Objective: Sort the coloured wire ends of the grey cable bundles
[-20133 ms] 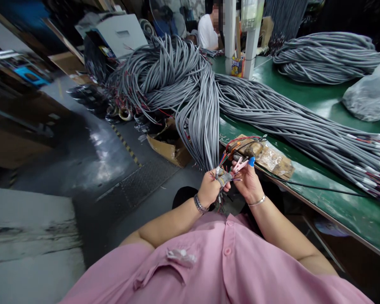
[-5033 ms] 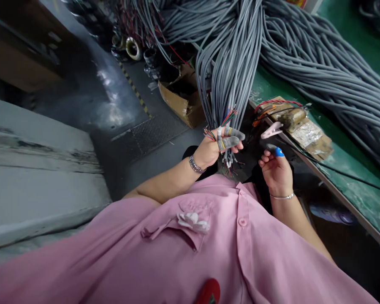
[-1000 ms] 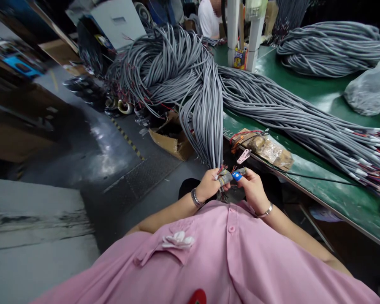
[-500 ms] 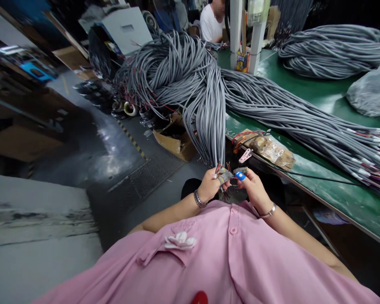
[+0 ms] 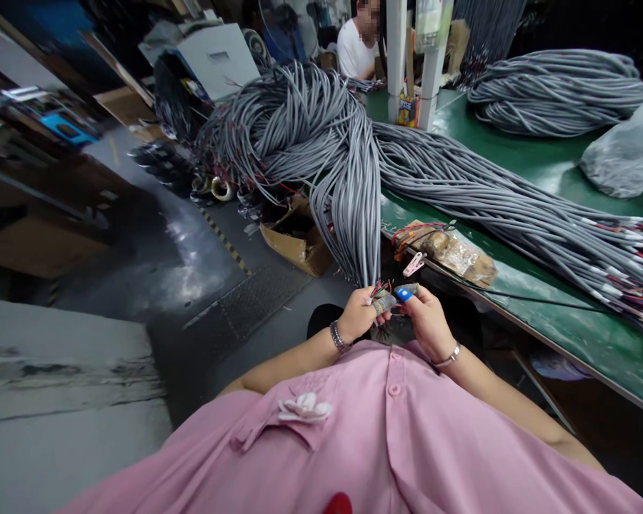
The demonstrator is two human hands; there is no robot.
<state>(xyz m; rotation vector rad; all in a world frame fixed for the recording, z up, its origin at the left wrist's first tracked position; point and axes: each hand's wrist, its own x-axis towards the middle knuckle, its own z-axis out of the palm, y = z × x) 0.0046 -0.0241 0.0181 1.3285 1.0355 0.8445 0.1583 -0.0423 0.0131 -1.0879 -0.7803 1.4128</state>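
Grey cables (image 5: 356, 207) hang in a thick bundle over the table edge, down to my hands. My left hand (image 5: 356, 314) is closed around the lower cable ends, where thin red, black and other coloured wires (image 5: 379, 288) stick out. Its thumb wears a grey finger cover with yellow marks. Close beside it, my right hand (image 5: 429, 323) is pinched, with a blue wrap (image 5: 404, 294) on the thumb and a grey cover on the index finger. What lies between the right fingertips is too small to make out. More wire ends dangle below the hands.
A green table (image 5: 525, 285) runs along the right, bearing long cables, a coil (image 5: 551, 96) and a plastic bag (image 5: 624, 153). A pink clip (image 5: 414, 264) and a wrapped block (image 5: 455, 253) sit at its edge. A cardboard box (image 5: 294, 243) stands below. Another person (image 5: 354, 46) sits behind.
My right hand has shifted slightly left while both hands stay close together at the wire ends. The view has tipped a little; the cable bundle hangs as before.
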